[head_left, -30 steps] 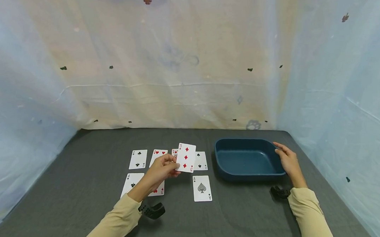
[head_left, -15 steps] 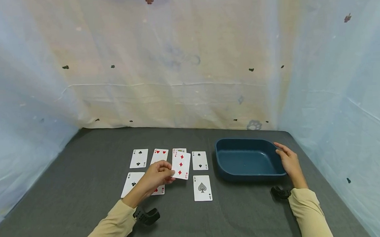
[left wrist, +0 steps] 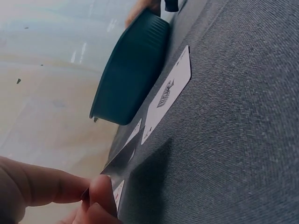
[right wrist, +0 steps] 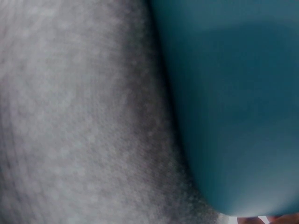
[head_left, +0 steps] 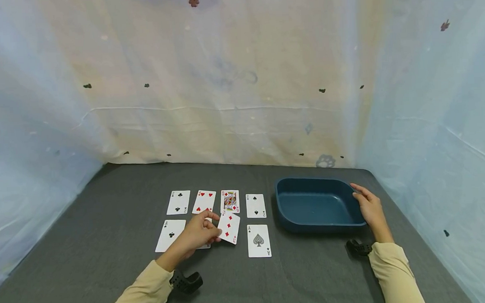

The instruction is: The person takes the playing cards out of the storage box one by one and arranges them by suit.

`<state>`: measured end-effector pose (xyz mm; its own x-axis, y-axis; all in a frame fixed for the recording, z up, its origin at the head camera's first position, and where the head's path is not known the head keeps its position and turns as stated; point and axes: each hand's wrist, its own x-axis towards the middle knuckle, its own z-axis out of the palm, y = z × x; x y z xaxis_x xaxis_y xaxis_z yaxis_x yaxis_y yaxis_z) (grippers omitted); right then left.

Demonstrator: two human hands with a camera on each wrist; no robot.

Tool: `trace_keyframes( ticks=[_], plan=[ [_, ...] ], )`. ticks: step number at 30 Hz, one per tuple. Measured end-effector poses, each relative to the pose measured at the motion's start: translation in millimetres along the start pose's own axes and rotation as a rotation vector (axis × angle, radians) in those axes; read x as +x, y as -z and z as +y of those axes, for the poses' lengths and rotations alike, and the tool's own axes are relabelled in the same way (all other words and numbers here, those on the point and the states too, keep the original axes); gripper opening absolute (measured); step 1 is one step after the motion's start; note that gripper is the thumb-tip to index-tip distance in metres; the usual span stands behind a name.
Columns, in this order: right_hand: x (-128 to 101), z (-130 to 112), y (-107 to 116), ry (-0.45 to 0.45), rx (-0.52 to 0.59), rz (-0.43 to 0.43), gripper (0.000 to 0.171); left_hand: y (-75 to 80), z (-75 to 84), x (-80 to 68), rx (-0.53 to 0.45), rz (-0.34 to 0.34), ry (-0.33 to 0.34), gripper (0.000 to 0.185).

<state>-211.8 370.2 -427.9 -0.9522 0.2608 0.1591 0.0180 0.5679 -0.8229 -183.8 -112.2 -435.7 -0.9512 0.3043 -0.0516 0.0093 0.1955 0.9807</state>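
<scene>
My left hand pinches a three of diamonds by its left edge, tilted just above the grey table. The card hangs between the ace of clubs and the ace of spades. In the left wrist view my thumb and fingers clamp the card's edge, with the ace of spades beyond. My right hand rests with relaxed fingers against the right rim of the dark blue tray, which holds nothing. The right wrist view shows only the tray wall and the cloth.
A back row of face-up cards lies ahead: two of clubs, a red heart card, king of diamonds, two of spades. Another card lies partly hidden under my left hand. Pale fabric walls close in the table on three sides.
My left hand has lowered the three of diamonds down and toward me, uncovering the king of diamonds behind it. The right hand has stayed on the tray's rim.
</scene>
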Motion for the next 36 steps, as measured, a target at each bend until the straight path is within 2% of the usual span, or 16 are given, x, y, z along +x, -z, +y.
trace_keyframes(
  ticks=[6,13,16,23,31,36],
  plan=[
    [-0.1,0.1,0.1,-0.003,-0.003,0.008,0.045,-3.1,-3.5,-0.8,0.054,0.005,0.01,0.038],
    [-0.8,0.4,0.3,0.003,-0.013,0.014,0.045,-6.6,-2.9,-2.5,0.248,0.04,0.01,0.044],
    [-0.6,0.9,0.0,0.002,-0.009,0.018,0.045,-7.6,-1.7,-2.5,0.275,0.037,0.018,0.046],
    [-0.4,0.4,-0.6,-0.005,-0.015,0.026,0.045,-9.4,-1.0,-1.4,0.371,0.054,-0.024,0.04],
    [-0.5,-0.5,-1.0,-0.013,-0.014,0.029,0.044,-11.2,1.9,-2.0,0.499,0.068,-0.025,0.037],
    [0.2,-0.2,-0.7,0.003,-0.016,0.025,0.044,-10.9,3.5,-3.3,0.519,0.072,-0.019,0.035]
  ],
)
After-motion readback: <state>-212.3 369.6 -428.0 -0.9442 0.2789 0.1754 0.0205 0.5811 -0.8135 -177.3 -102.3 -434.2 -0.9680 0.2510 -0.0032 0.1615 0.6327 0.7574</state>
